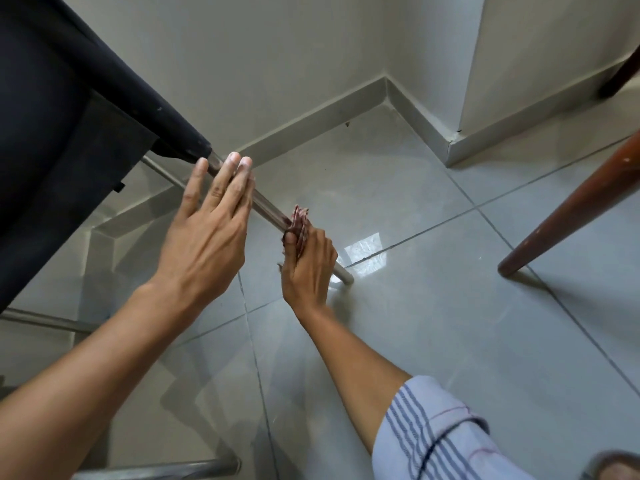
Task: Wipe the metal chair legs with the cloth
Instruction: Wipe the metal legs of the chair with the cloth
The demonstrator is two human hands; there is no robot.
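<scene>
While I crouch over the tiled floor [433, 323], the chair [52, 133] stands at my upper left, its dark seat filling that corner. One metal leg [268, 207] runs out from under the seat's front corner, long axis slanting down and to the right, foot end resting on the tile near a bright glare patch.

Left hand [207, 237]: fingers straight and close together, laid flat along the upper part of the leg just below the seat, fingertips pointing up toward the seat corner. Not wrapped round the tube, only pressed against it.

Right hand [308, 265]: closed round the lower part of the leg, with the cloth [299, 223] bunched in the grip. Red-and-white checked fabric sticks out above my thumb, touching the metal. Striped sleeve [433, 434] pushed up my right forearm.

Other metal legs show at lower left: one bar [45, 320] under the seat, another [156, 469] at the bottom edge.

Brown wooden leg [571, 209] stands well apart on the right, leaning up to the right. Wall [277, 46] and skirting meet in a corner beyond.
</scene>
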